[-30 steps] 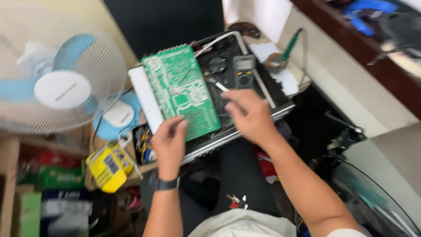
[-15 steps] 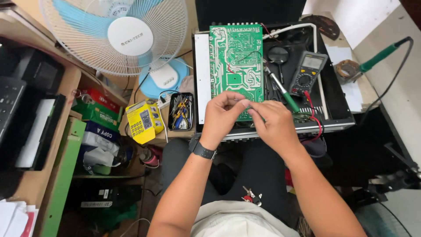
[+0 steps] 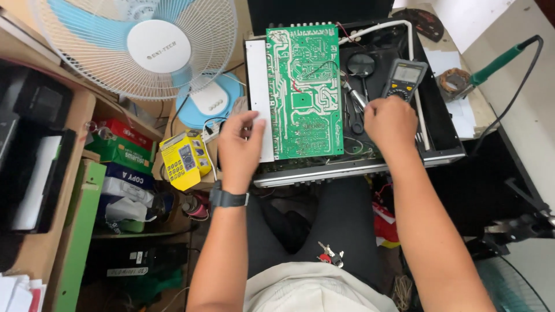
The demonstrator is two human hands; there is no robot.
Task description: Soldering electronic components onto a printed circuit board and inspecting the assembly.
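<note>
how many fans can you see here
2: a white and blue fan at top left beside the circuit board, and part of another fan at bottom right. Others may be hidden.

Even daylight-like light falling from above, scene bright overall. Upper right corner washing out pale on wall and paper. Green circuit board showing crisp traces, no glare. Fan grille staying sharp. Deep shadow pooling under bench, lower left and lower right going dark. Wide lens bending edges outward. Left hand and right hand showing no motion blur.
</note>
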